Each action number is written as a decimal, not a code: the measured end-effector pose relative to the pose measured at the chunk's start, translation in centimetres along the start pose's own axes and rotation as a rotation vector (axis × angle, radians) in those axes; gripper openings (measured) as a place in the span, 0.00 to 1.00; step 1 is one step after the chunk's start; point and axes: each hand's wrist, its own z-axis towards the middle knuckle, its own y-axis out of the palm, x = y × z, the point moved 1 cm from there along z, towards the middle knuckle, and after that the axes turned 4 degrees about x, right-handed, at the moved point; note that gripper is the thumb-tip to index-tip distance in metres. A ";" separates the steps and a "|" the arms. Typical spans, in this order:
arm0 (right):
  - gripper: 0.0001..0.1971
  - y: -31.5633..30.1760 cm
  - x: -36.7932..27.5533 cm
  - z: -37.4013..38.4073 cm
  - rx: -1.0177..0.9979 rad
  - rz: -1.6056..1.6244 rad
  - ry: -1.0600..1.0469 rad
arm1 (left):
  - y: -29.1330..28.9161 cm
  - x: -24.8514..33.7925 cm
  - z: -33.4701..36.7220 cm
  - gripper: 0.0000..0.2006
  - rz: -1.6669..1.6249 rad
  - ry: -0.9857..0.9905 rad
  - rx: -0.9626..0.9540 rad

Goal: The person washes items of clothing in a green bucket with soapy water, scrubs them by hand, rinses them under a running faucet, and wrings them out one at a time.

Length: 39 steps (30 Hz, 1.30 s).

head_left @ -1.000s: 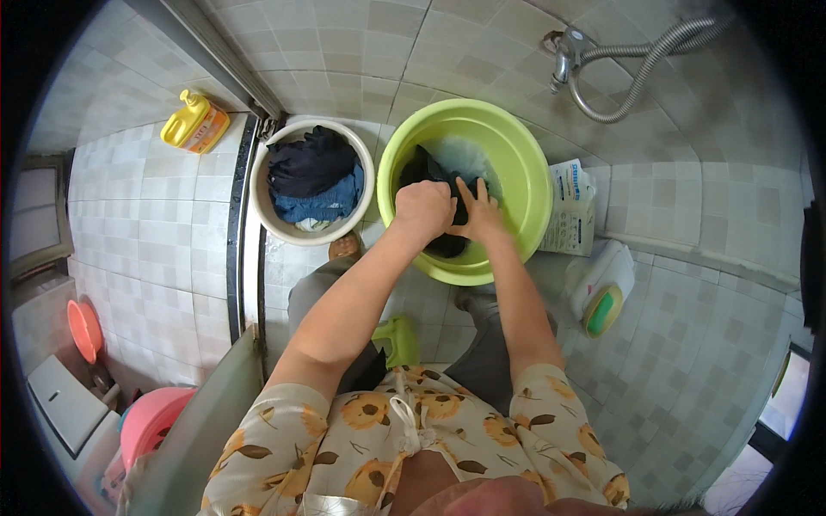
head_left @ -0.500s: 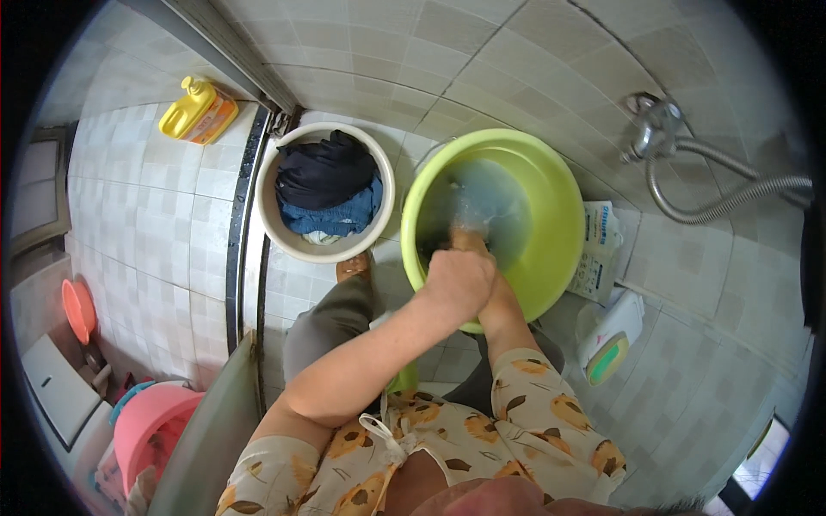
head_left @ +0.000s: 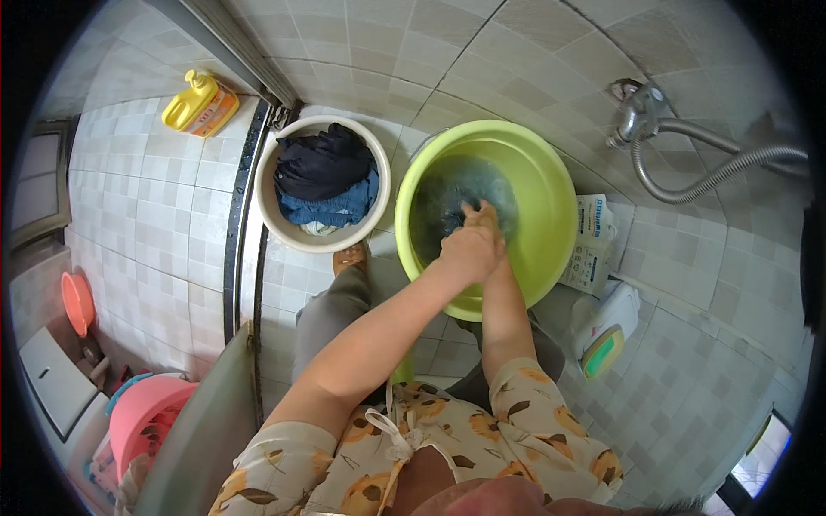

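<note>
Dark cloth (head_left: pixel 456 199) soaks in one green basin (head_left: pixel 551 172), both hands, left (head_left: pixel 469 251) and right (head_left: pixel 486 217), gripping it beside one white bucket (head_left: pixel 284 228).

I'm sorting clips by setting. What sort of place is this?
Most likely a tiled bathroom or wash area: a wall tap with a metal hose, a green basin of water, and a tub of clothes.
</note>
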 end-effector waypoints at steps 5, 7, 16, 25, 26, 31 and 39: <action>0.39 -6.2 -3.5 -3.9 0.165 0.715 0.245 | 2.0 -2.8 1.9 0.42 -0.448 -0.543 0.060; 0.40 -9.5 -5.6 -5.9 0.196 0.702 0.138 | 2.1 -3.2 2.7 0.46 -0.793 -0.669 0.117; 0.13 -11.2 -13.1 -16.9 0.321 0.617 -0.285 | 0.7 0.4 3.7 0.42 -1.486 -0.827 0.297; 0.21 -12.9 -9.1 -13.5 0.699 -0.063 -0.415 | -1.9 4.4 2.4 0.14 -1.619 -0.574 0.227; 0.24 -13.4 -9.4 -15.0 0.356 0.306 -0.031 | -2.2 4.4 2.4 0.14 -1.552 -0.553 0.279; 0.24 -17.5 -6.7 -17.4 0.212 0.527 -0.075 | -0.7 4.4 2.0 0.16 -1.188 -0.171 0.392; 0.31 -17.4 -5.5 -15.9 -0.082 1.299 -0.058 | -2.5 6.5 -2.5 0.09 -0.340 0.329 0.302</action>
